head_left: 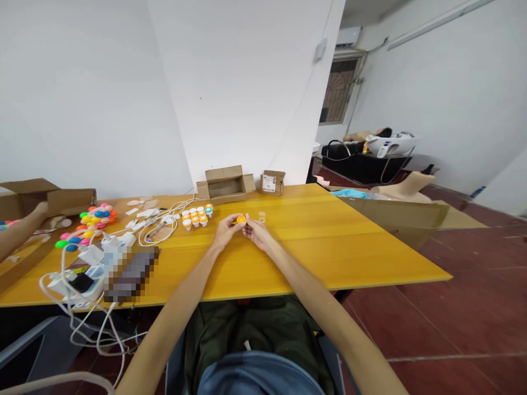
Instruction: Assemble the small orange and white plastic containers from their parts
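Note:
Between my two hands, above the yellow table (pixel 329 236), is a small round orange piece (pixel 241 219). My left hand (pixel 226 229) grips it from the left with its fingers closed round the edge. From the right, my right hand (pixel 256 229) pinches the same piece. Just beyond my right hand stand small clear round pieces (pixel 262 216). To the left of my hands, several small white containers with orange tops (pixel 195 219) stand in a cluster, with a teal-topped one (pixel 209 209) at its right end.
An open cardboard box (pixel 225 186) and a smaller box (pixel 272 183) stand by the wall. White cables (pixel 160 233), a power strip (pixel 88 280), a blurred dark object (pixel 132 274) and colourful balls (pixel 96 216) lie left. Another person's arm (pixel 20 233) reaches into a box (pixel 72 202).

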`<action>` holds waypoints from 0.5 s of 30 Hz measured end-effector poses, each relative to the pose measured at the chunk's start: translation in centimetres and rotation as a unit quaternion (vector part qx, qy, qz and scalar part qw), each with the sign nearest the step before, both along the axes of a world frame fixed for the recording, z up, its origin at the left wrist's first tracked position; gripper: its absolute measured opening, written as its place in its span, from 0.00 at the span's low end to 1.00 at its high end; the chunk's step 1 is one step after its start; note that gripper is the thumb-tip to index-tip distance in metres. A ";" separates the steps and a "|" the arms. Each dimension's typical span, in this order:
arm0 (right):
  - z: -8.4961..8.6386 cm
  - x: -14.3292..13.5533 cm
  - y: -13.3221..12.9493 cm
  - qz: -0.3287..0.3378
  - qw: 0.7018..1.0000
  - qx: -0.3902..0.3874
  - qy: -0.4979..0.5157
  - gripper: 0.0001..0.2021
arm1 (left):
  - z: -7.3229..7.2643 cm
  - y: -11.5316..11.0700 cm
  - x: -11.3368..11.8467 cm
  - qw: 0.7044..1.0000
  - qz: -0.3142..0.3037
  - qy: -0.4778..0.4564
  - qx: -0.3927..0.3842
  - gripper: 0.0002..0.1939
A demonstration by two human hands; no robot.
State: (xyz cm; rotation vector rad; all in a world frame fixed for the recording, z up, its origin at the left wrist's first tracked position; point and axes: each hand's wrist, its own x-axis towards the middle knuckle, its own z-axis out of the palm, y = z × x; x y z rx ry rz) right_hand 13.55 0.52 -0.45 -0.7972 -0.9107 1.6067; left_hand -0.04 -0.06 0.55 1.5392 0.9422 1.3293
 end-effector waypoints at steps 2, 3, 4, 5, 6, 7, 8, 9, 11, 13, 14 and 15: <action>-0.1 0.0 0.1 0.000 1.000 0.006 -0.003 0.15 | -0.1 0.0 0.0 1.000 0.003 0.001 0.003 0.20; -0.1 0.0 0.1 0.000 1.000 0.007 -0.003 0.15 | -0.1 0.1 0.0 1.000 0.006 0.001 0.005 0.20; -0.2 0.0 0.1 0.002 1.000 0.007 -0.002 0.15 | -0.1 0.1 0.0 1.000 0.010 0.000 0.007 0.21; -0.2 -0.1 0.1 0.003 1.000 0.006 -0.001 0.15 | -0.2 0.2 0.0 1.000 0.013 0.000 0.009 0.21; -0.3 -0.1 0.1 0.004 1.000 0.007 -0.001 0.14 | -0.3 0.2 0.0 1.000 0.016 0.000 0.011 0.20; -0.4 -0.1 0.2 0.006 1.000 0.008 -0.003 0.14 | -0.3 0.3 -0.1 1.000 0.020 0.000 0.013 0.20; -0.5 -0.1 0.3 0.006 1.000 0.011 -0.006 0.13 | -0.4 0.4 -0.1 1.000 0.024 0.003 0.016 0.19; -0.6 -0.1 0.3 0.006 1.000 0.015 -0.010 0.12 | -0.4 0.5 -0.1 0.999 0.029 0.008 0.022 0.19; -0.7 0.0 0.5 0.004 0.999 0.024 -0.021 0.11 | -0.5 0.5 -0.1 0.998 0.042 0.028 0.042 0.17; -0.9 0.1 0.7 0.002 0.999 0.030 -0.037 0.11 | -0.4 0.4 -0.1 0.994 0.058 0.057 0.073 0.15; -0.9 0.2 0.8 0.001 0.998 0.033 -0.046 0.11 | -0.4 0.3 -0.1 0.991 0.065 0.073 0.090 0.14; -0.9 0.3 0.8 0.002 0.998 0.035 -0.055 0.11 | -0.4 0.2 -0.1 0.988 0.072 0.088 0.105 0.13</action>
